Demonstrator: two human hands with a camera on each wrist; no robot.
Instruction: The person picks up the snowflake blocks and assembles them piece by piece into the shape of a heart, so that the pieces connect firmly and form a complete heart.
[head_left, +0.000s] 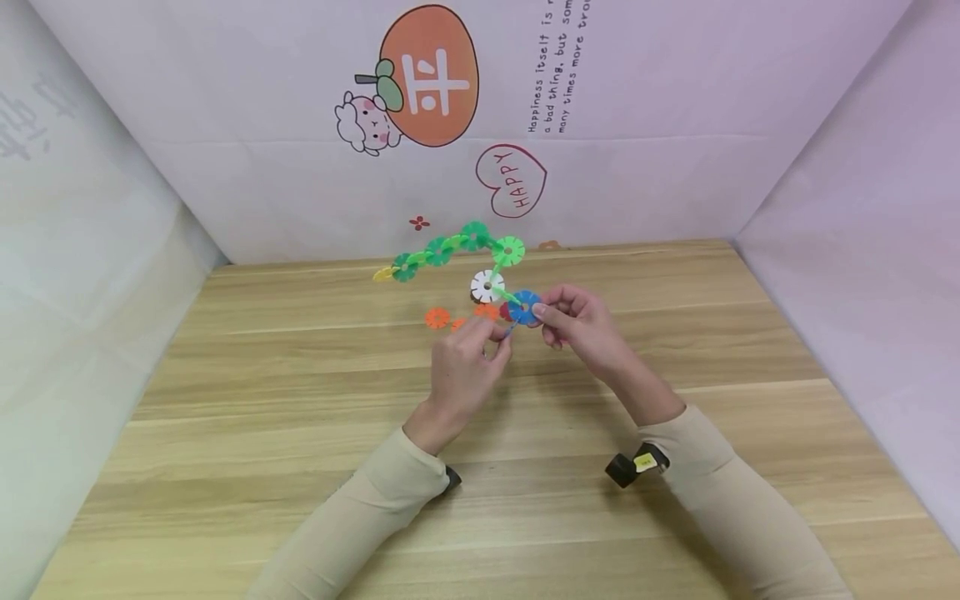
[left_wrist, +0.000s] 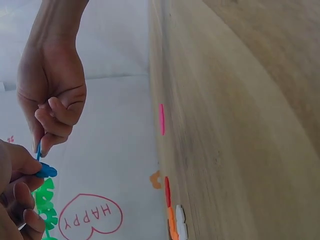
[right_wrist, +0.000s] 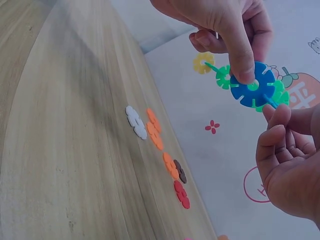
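Note:
A blue slotted disc [head_left: 528, 297] is pinched between thumb and fingers of my right hand [head_left: 588, 329], its flat face upward. My left hand [head_left: 463, 362] pinches a second blue slotted disc [right_wrist: 261, 95] by its rim; this one stands on edge. The two blue discs meet at their rims, slots together, crosswise to each other. From the right-hand disc runs a raised chain of interlocked discs: light green pieces [head_left: 508, 250], a white disc [head_left: 487, 277], dark green discs [head_left: 474, 235] and a yellow disc [head_left: 382, 273] at the far left end.
Loose discs lie on the wooden table near the back wall: orange ones [head_left: 437, 317], a red one [right_wrist: 182, 195], a brown one [right_wrist: 180, 171], a white one [right_wrist: 135, 122] and a pink one [left_wrist: 161, 120]. White printed cloth rises behind and at both sides.

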